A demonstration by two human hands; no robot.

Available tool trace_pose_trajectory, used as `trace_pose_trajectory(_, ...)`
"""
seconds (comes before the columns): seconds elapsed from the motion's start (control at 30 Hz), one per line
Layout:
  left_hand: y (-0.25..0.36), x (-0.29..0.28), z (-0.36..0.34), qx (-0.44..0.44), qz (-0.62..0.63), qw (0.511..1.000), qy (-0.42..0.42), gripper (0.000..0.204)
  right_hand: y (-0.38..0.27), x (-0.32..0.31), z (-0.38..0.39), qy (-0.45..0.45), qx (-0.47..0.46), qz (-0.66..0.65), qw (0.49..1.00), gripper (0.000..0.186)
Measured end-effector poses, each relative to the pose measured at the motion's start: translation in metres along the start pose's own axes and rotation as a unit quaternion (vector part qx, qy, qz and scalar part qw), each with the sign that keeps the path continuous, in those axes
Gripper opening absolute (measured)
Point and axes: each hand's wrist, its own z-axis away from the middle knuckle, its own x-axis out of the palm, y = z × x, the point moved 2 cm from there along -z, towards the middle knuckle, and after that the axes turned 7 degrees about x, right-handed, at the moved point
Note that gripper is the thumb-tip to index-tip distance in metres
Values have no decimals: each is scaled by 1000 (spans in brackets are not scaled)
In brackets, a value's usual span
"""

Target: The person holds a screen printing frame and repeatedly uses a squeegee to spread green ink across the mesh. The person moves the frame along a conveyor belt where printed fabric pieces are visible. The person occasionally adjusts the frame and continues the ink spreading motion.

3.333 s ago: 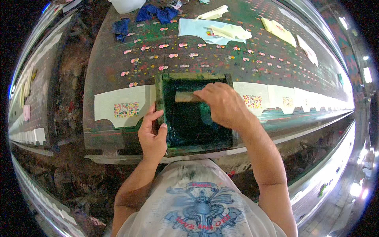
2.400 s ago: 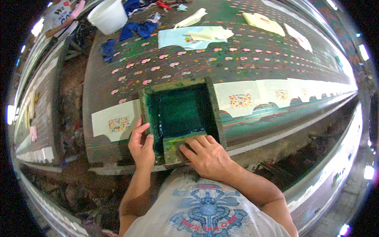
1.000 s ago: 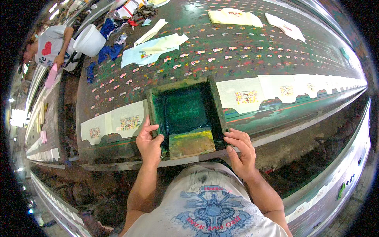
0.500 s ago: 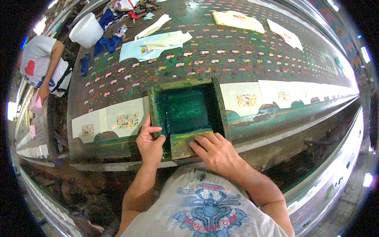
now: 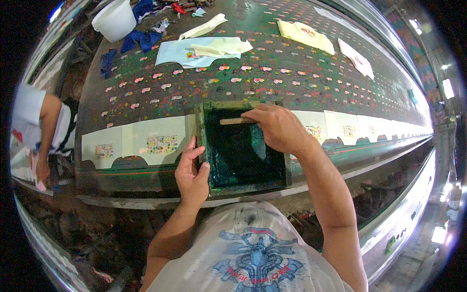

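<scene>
A wooden screen-printing frame (image 5: pixel 287 170) lies at the table's near edge, its mesh smeared with dark green ink. My right hand (image 5: pixel 282 129) grips a wooden squeegee (image 5: pixel 236 121) near the frame's far end, thumb and fingers closed on its right part. The squeegee's lower edge is hard to make out. Against the frame's left side rests my left hand (image 5: pixel 191 170), fingers stretched and thumb apart, holding nothing. Pale fabric pieces printed with small colourful patterns lie left and right of the frame, including a left piece (image 5: pixel 163 134) and a right piece (image 5: pixel 335 124).
The long dark table (image 5: pixel 146 109) is dotted with ink marks. Farther off lie a light blue cloth (image 5: pixel 170 52), a folded yellow cloth (image 5: pixel 301 34) and a white cloth (image 5: pixel 357 61). A white bucket (image 5: pixel 115 22) stands far left. At left, a co-worker's hand (image 5: pixel 43 173) holds something pink.
My right hand has carried the squeegee from the frame's near end to its far end. My left hand stays at the frame's left side. The co-worker has bent lower.
</scene>
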Motion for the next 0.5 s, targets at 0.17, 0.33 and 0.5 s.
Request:
trace_pose_trajectory(0.17, 5, 3, 1, -6, -7, 1000, 2, 47, -25, 14, 31, 8, -30, 37, 999, 49)
trace_pose_trajectory(0.33, 4, 2, 2, 7, -12, 1000, -1, 49, -56, 20, 77, -11, -50, 32, 998, 45)
trace_pose_trajectory(0.5, 9, 4, 0, -12, -25, 1000, -7, 53, -80, 25, 114, -19, -27, 32, 999, 43)
